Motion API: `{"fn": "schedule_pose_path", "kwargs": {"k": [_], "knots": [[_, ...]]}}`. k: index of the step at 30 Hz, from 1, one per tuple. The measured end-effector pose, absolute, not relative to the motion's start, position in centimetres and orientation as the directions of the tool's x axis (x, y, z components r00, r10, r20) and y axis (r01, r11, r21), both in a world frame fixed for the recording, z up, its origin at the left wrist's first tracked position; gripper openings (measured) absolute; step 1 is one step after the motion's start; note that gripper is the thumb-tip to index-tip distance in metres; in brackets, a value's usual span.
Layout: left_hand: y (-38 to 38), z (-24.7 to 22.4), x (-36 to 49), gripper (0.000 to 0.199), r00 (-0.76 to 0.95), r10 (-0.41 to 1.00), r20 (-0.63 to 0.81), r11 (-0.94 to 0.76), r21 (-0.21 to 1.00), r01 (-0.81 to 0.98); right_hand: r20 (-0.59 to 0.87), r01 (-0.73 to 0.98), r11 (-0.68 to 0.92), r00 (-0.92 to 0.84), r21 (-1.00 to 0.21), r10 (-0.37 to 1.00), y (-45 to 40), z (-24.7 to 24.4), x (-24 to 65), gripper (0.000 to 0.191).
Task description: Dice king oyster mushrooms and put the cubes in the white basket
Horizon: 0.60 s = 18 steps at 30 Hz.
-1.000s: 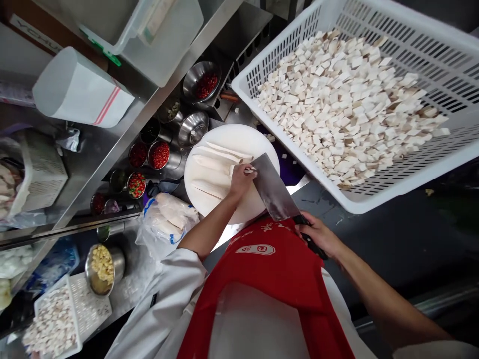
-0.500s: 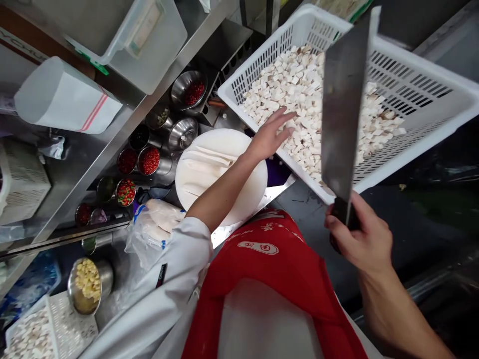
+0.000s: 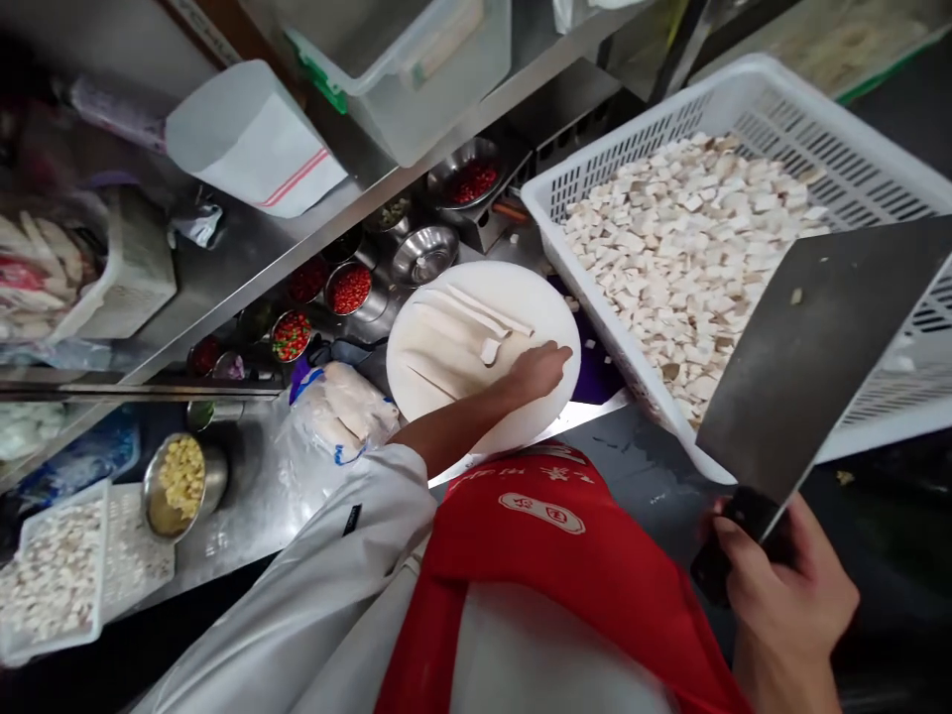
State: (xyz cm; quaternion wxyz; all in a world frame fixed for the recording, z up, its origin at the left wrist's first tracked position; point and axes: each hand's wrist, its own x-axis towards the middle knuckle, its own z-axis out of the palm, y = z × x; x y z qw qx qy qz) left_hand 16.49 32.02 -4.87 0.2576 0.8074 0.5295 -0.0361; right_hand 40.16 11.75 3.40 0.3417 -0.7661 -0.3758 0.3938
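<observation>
My right hand (image 3: 788, 575) is wrapped round the black handle of a broad cleaver (image 3: 810, 347), whose blade points up and right over the white basket's near side. My left hand (image 3: 539, 372) rests low over the right part of the round white cutting board (image 3: 476, 436), back of the hand up; its fingers are blurred and whatever lies under them is hidden. Long pale mushroom slices (image 3: 438, 347) lie on the board, with a small cut piece (image 3: 489, 351) near my left hand. Diced mushroom (image 3: 684, 238) fills much of the slotted white basket (image 3: 632, 347).
Metal cups of chopped red chilies (image 3: 348, 289) and a steel bowl (image 3: 425, 256) stand behind the board. A bag of whole mushrooms (image 3: 342, 407) lies left of it. A steel shelf (image 3: 297, 243) crosses the upper left. A pot of yellow pieces (image 3: 180, 476) stands lower left.
My left hand has moved from the basket back onto the board. The cleaver has tilted over to the right. The view has shifted, and a small piece now shows on the slices.
</observation>
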Motion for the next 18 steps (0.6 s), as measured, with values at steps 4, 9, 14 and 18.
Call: {"fn": "schedule_pose_path", "kwargs": {"k": [4,9,14,18], "knots": [[33.6,-1.8,17.3,0.021,0.351,0.898,-0.266,-0.111,0.634,0.765,-0.315,0.169,-0.428,0.457,-0.888,0.832,13.6,5.4,39.0,0.027],[36.2,2.8,21.3,0.043,0.461,0.876,0.14,-0.357,0.831,0.426,-0.202,0.191,-0.358,0.551,-0.914,0.81,14.7,6.5,37.2,0.027],[37.7,1.0,15.2,0.034,0.371,0.923,0.104,-0.33,0.709,0.623,-0.187,0.225,-0.355,0.541,-0.907,0.82,15.9,6.6,36.8,0.034],[37.5,-3.3,1.8,0.019,-0.121,0.992,0.019,0.093,0.516,0.851,-0.365,0.472,-0.393,0.154,-0.789,0.918,20.7,6.5,36.8,0.029]]}}
